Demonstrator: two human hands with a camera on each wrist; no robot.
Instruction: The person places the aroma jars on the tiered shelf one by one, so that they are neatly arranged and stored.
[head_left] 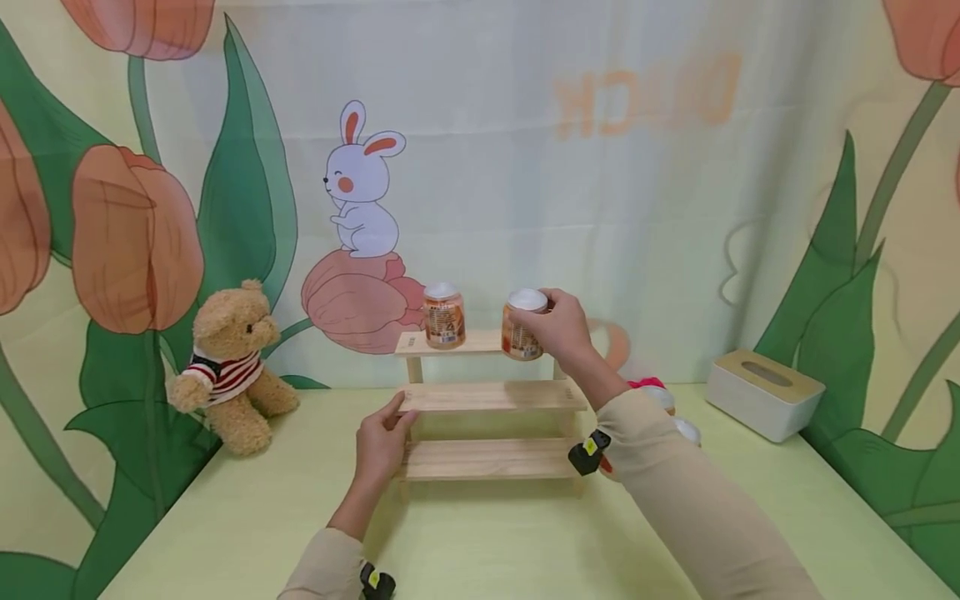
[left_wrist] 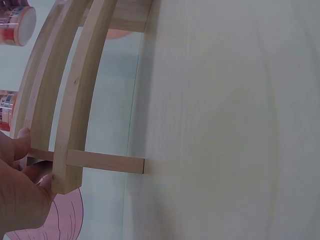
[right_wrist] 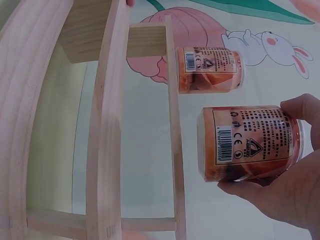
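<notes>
My right hand (head_left: pixel 562 329) pinches a jar (head_left: pixel 519 337) with a white lid and an orange printed label, thumb on one side and fingers on the other. In the right wrist view, a small gap separates the base of this held jar (right_wrist: pixel 250 142) from the top tier of a three-tier wooden shelf (head_left: pixel 495 396). A matching jar (head_left: pixel 445 321) stands upright at the top tier's left end. At the left end of the middle tier, my left hand (head_left: pixel 384 440) grips the board; the left wrist view shows its fingers (left_wrist: pixel 22 145) at the wood.
Behind my right sleeve, more white-lidded containers (head_left: pixel 686 432) and something red (head_left: pixel 647 383) are partly hidden. A teddy bear (head_left: pixel 236 367) sits left of the shelf. A tissue box (head_left: pixel 765 393) stands at the right, and a printed curtain (head_left: pixel 480 167) hangs behind.
</notes>
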